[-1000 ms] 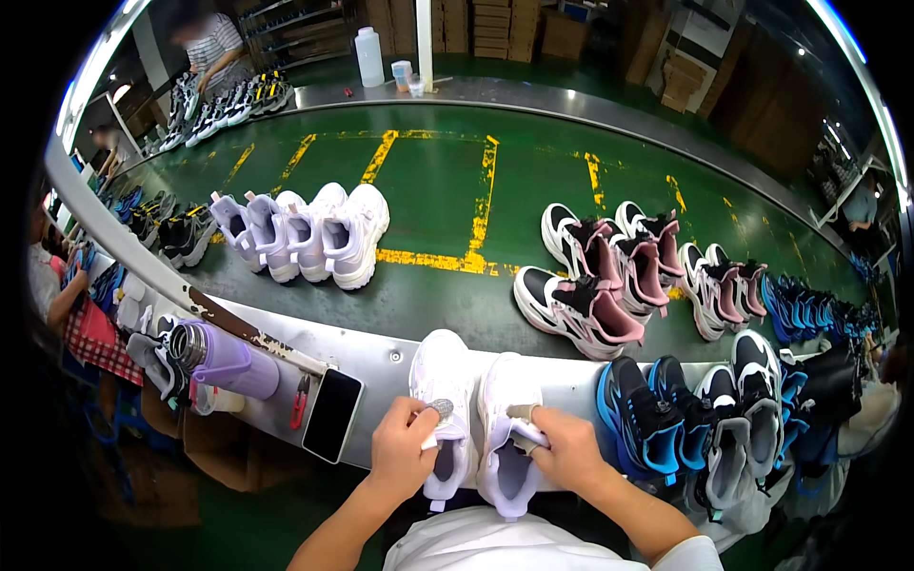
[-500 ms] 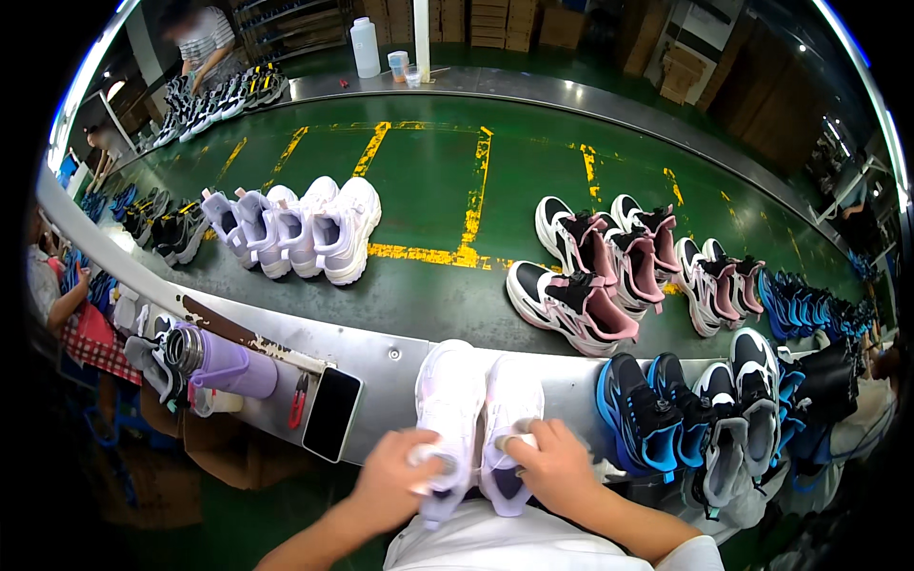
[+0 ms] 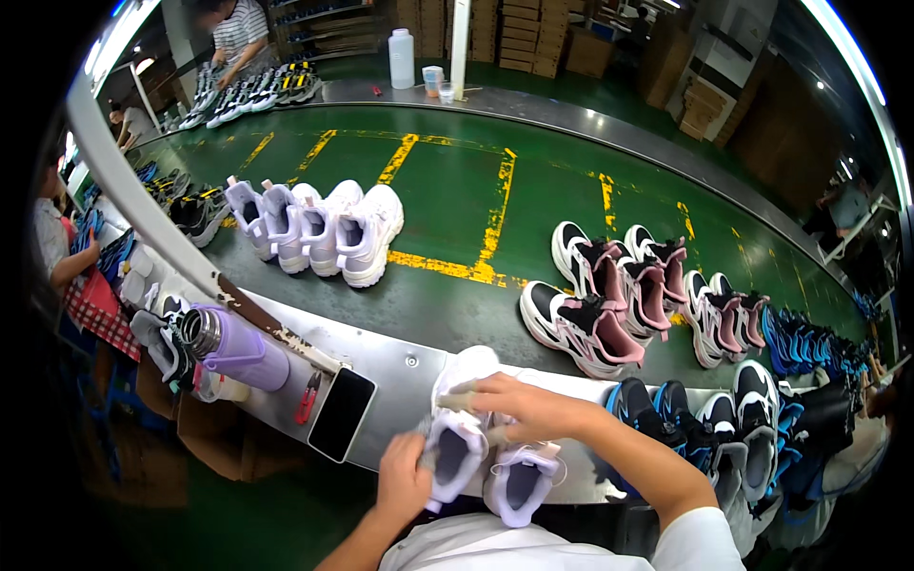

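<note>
Two pale lilac-white sneakers stand side by side at the bench edge before me, the left sneaker [image 3: 457, 457] and the right sneaker [image 3: 522, 481], their openings toward me. My left hand [image 3: 405, 473] is closed at the left side of the left sneaker's collar, its fingertips blurred. Across both shoes reaches my right hand [image 3: 519, 404], fingers stretched over the left sneaker's lace area and thumb lower, apart from them. Pale coverings show on its fingertips. This hand hides much of both uppers. A thin loop of lace lies beside the right sneaker's collar.
Lilac sneakers [image 3: 367, 238] stand in a row on the green conveyor [image 3: 438, 209]. Black, white and pink sneakers [image 3: 581, 328] are to the right, blue-black ones [image 3: 643, 414] nearer. A purple bottle [image 3: 252, 357], red-handled tool [image 3: 308, 398] and phone [image 3: 343, 415] lie left. Other people work beyond.
My right hand has moved left from the right sneaker across to the left one. My left hand has shifted slightly down and left. The sneakers' collars are now more visible, and the view has shifted.
</note>
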### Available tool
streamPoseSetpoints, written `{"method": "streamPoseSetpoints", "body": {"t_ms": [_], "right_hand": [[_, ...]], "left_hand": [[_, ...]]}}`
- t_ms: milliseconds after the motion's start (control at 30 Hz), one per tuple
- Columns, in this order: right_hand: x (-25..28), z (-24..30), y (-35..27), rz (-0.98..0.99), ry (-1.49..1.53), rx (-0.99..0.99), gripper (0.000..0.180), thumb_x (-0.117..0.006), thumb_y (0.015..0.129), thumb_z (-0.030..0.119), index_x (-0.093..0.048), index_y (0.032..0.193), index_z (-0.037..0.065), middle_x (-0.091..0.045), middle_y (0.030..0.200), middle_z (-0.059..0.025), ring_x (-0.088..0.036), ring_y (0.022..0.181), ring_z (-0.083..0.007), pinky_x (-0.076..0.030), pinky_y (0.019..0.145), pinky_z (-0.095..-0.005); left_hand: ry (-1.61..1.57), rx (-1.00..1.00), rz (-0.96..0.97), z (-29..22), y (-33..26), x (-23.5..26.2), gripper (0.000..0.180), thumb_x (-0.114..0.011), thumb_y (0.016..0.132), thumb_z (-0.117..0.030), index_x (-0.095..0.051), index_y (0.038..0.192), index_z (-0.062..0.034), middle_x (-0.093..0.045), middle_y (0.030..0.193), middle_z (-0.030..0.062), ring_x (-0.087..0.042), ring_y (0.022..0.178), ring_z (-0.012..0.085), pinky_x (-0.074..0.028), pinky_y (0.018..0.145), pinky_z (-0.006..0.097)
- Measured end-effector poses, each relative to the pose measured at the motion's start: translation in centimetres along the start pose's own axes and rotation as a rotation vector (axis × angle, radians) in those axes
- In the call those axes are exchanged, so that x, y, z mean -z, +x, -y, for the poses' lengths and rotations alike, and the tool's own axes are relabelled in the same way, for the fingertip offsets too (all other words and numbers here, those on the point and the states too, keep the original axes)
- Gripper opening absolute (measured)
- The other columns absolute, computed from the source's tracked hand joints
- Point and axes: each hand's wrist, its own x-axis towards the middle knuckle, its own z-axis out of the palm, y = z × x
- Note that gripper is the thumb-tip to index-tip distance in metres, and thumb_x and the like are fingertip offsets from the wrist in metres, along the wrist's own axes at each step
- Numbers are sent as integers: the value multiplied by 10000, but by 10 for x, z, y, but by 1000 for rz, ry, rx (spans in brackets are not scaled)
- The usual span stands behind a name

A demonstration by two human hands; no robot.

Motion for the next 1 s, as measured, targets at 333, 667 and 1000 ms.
{"method": "streamPoseSetpoints", "body": {"t_ms": [333,667,1000], "right_hand": [[-5,-9,31,25,-170,-10,428,-649,672,56,-549,1086,103,-499,964,-131,-547,890,-318,-487,725,-406],[-12,11,13,288,-439,-117,512,-684,674,119,-508,1154,137,-548,853,-105,-583,837,-320,-495,682,-417],[-20,-13,-5,139,10,15,610,-560,856,112,-328,1419,131,-557,935,-165,-552,874,-337,-449,779,-408]], "left_hand": [[-70,-59,-185,0,25,-10,251,-497,709,23,-573,948,8,-594,889,216,-563,853,424,-462,744,464],[-384,313,64,-24,12,21,219,-536,804,-61,-576,1010,3,-619,843,105,-558,651,200,-455,592,303],[-702,533,535,-21,21,0,264,-429,899,-67,-568,1116,-8,-682,909,93,-583,608,93,-458,584,227]]}}
